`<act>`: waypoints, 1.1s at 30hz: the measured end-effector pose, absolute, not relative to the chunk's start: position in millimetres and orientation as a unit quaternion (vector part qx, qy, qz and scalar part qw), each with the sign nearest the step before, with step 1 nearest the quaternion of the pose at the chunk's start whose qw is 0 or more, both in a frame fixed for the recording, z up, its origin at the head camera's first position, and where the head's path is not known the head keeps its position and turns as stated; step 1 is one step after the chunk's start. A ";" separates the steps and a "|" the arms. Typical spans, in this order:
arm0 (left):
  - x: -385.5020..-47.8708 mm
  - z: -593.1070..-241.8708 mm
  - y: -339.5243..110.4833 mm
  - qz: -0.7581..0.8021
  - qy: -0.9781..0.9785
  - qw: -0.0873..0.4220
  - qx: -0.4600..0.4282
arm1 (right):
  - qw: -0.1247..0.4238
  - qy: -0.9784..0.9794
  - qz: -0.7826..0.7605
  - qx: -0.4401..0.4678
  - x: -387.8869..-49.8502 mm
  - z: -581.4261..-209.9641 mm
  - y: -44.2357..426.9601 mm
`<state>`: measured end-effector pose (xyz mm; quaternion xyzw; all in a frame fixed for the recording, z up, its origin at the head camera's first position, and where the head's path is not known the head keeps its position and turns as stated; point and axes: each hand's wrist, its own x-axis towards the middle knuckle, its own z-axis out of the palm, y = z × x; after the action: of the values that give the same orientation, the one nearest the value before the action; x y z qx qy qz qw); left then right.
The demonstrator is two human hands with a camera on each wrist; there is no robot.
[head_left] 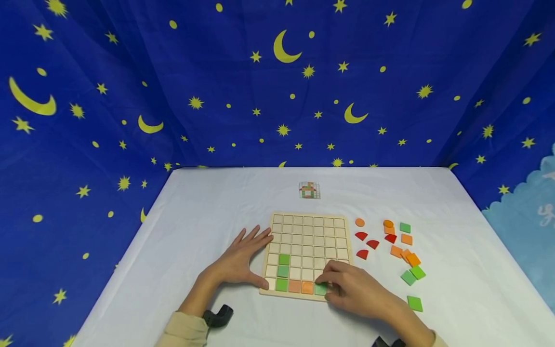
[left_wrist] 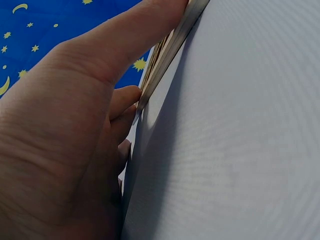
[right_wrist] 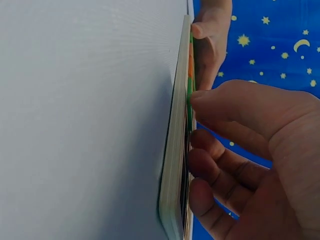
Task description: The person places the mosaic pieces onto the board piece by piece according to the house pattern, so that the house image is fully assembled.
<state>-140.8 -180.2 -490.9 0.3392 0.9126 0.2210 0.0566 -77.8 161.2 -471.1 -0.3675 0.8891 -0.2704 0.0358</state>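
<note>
Nearest the head camera, your beige left sleeve (head_left: 184, 330) lies short of the pale wooden grid board (head_left: 297, 239), landmark for all positions below. Your left hand (head_left: 237, 261) flanks the board's left edge, fingers straight and fanned, grasping nothing; its thumb rests on the near left corner. Your right hand (head_left: 355, 289) bends over the board's near right part, index fingertip and thumb pinching the green tile (head_left: 320, 289) in the board's nearest row; how firmly cannot be told. Two orange squares (head_left: 307, 287) share that row, which meets a column of three green squares (head_left: 283, 271) toward the board's left.

Handling, as judged: the tile is light, stiff, hardly fragile, and perhaps slippery on its flat face. Take it by opposite edges or corners, as the raised dividers leave little edge to grasp.

Materials and shapes: the board's smooth frame has rounded corners. Right of the board lie thin red quarter-circles (head_left: 373, 245), an orange disc (head_left: 360, 222) and loose square tiles (head_left: 415, 303); beyond its far edge lies a small pattern card (head_left: 310, 190). White cloth (head_left: 234, 202) spreads beneath the board.
</note>
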 end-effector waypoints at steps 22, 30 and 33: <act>-141.9 -491.6 -181.3 0.215 0.915 0.062 0.335 | 0.020 0.950 -0.218 -0.222 -74.6 -461.6 221.7; -142.0 -492.7 -180.9 0.220 0.912 0.057 0.341 | 0.018 0.946 -0.266 -0.183 -76.0 -459.8 251.2; -142.1 -493.3 -180.5 0.222 0.912 0.056 0.340 | 0.007 0.946 -0.270 -0.181 -75.6 -461.9 262.0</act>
<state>-142.1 -180.5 -493.3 0.3401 0.9121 0.2218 0.0560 -75.6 262.0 -461.9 -0.1810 0.9457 -0.2699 0.0068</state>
